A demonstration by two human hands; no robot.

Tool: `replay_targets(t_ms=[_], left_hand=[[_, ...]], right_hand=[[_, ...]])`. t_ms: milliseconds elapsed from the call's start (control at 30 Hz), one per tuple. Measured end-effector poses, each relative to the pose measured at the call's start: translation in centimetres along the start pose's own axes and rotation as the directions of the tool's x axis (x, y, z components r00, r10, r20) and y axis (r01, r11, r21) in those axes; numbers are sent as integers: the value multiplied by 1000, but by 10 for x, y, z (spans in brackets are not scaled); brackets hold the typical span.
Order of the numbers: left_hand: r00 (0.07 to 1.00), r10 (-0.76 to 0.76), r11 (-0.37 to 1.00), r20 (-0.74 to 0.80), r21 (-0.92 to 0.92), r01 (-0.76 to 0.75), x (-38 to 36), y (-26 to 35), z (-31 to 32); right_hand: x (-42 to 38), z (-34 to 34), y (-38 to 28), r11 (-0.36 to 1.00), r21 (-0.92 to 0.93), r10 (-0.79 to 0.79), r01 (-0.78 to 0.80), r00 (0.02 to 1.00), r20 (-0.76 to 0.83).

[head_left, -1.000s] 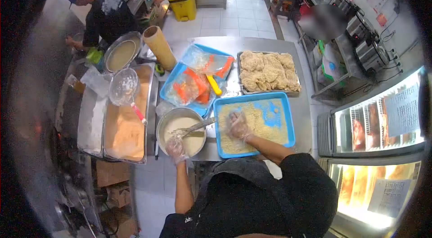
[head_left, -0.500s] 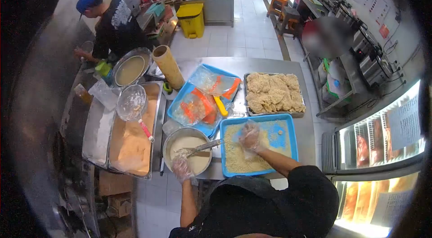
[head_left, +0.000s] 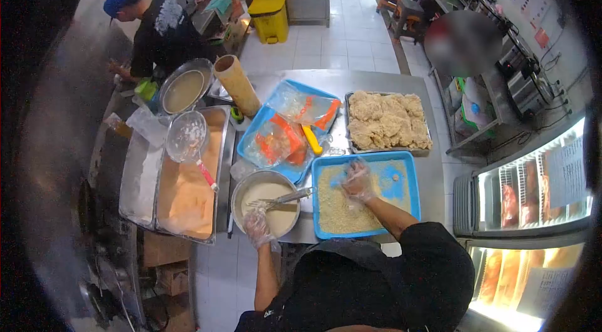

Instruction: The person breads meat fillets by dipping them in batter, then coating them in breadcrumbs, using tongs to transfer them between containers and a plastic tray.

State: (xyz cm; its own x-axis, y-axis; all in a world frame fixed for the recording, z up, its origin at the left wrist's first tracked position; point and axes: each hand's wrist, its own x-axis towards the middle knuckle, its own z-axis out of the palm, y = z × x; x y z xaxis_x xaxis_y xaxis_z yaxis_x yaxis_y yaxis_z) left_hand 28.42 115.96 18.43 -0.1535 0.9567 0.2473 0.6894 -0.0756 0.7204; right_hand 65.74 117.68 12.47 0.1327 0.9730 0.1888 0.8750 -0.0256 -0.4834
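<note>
My left hand (head_left: 258,228), in a clear plastic glove, is at the near left rim of a metal bowl (head_left: 293,214) of pale batter. Its fingers bend over the rim, close to the wires of a whisk (head_left: 290,196) that lies across the bowl. My right hand (head_left: 359,183), gloved likewise, is down in pale crumbs (head_left: 338,214) inside a blue tray (head_left: 414,197). Its fingers are curled, and what they hold, if anything, is hidden. A bare blue patch and a small lump show right of it.
Behind stand a tray of crumb-coated pieces (head_left: 389,120) and a blue tray (head_left: 295,173) with plastic bags and a yellow-handled tool (head_left: 311,139). At left are a metal pan (head_left: 188,200) of orange powder and a sieve (head_left: 187,136). A co-worker (head_left: 166,34) stands far left.
The view has shifted slightly. My right hand has moved a little right within the crumbs, its fingers now more curled. My left hand keeps its place at the bowl.
</note>
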Motion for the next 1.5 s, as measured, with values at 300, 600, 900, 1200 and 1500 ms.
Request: replay_targets(t_ms=[300,600,900,1200,1500], left_hand=[[992,121,984,24,127,-123,-16,-27,5],[993,-112,963,39,-244,118,-12,0,5],[985,-170,950,-3,-265,163,3,0,14],[997,40,979,-65,-197,-52,8,33,-11],[958,-271,940,97,-186,285,2,12,-8]], right_hand=[[-9,-16,14,974,-197,112,-115,993,-29],[-48,-24,-48,928,-369,-13,54,994,111],[-51,-35,-56,919,-386,13,78,973,228],[-96,-49,-26,962,-2,-253,272,898,359],[-87,-7,3,975,173,-146,140,989,22]])
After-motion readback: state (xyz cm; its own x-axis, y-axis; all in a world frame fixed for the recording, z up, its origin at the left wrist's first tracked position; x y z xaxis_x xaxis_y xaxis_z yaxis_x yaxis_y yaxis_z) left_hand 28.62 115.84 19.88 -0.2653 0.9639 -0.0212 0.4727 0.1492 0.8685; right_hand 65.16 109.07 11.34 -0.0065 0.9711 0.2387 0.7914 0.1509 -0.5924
